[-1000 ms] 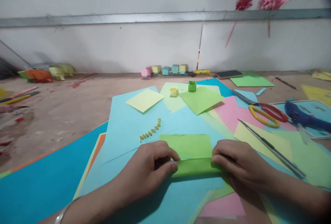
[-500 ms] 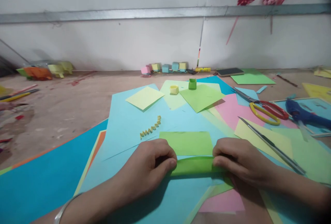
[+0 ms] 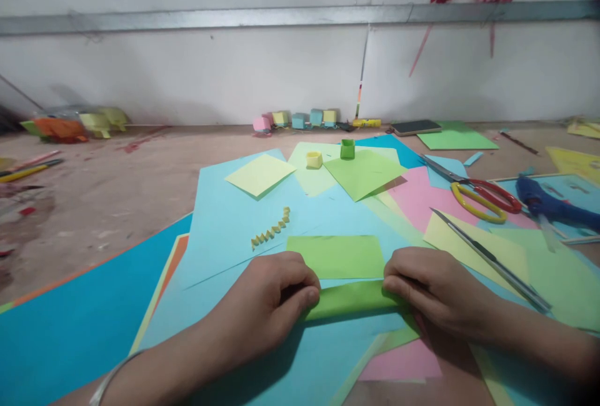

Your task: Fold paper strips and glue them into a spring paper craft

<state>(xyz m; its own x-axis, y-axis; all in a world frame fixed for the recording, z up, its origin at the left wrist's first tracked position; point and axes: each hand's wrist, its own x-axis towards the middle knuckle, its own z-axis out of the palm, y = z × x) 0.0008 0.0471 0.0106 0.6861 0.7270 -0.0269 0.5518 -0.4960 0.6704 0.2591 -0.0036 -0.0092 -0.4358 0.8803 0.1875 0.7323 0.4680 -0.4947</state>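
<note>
A folded strip of green paper [image 3: 351, 299] stretches between my two hands, just above the light blue sheet [image 3: 225, 212]. My left hand [image 3: 281, 297] pinches its left end between thumb and curled fingers. At the other end, my right hand [image 3: 426, 281] grips it the same way, with that end partly hidden by the fingers. Right behind the strip lies a flat green paper rectangle [image 3: 336, 257]. A zigzag-folded yellow paper strip [image 3: 270, 229] rests on the blue sheet, beyond my left hand.
To the right lie scissors [image 3: 482, 198], a slim pointed metal tool [image 3: 492, 260] and a blue glue gun [image 3: 553, 203]. Small yellow [image 3: 314, 159] and green paper boxes [image 3: 347, 149] stand farther back. Several paper cubes [image 3: 300, 120] line the wall, near a dark phone [image 3: 416, 127].
The green strip now tilts slightly, its right end a little higher, and its upper edge looks flatter. Both hands keep their grip. The whole view has shifted a little.
</note>
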